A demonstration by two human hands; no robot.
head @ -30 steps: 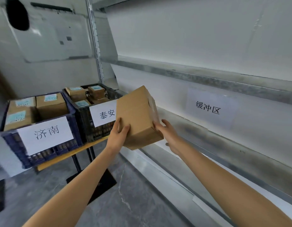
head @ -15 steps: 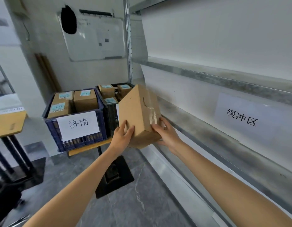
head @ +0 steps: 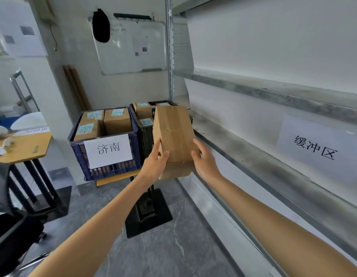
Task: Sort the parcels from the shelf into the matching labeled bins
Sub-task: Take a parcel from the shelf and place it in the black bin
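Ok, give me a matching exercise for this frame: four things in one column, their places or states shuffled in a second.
1. parcel
2. blue bin
3. black bin
4. 缓冲区 sign

A. on the back panel of the shelf
B. gripped between the left hand and the right hand
C. bears the 济南 label
D. partly hidden behind the parcel

Pairs: 1-B, 2-C, 3-D, 4-A

— What's holding everything up here?
— A small wooden stand [head: 116,177]: the blue crate [head: 78,156] sits on it, the black crate [head: 145,136] touching its right side.
— And around?
— Right of the blue crate I see the grey metal shelf [head: 263,156]. Left of it, a wooden table [head: 27,150] bears papers [head: 31,131]. Below it, the stand's black foot [head: 153,220] rests on the floor [head: 183,252].
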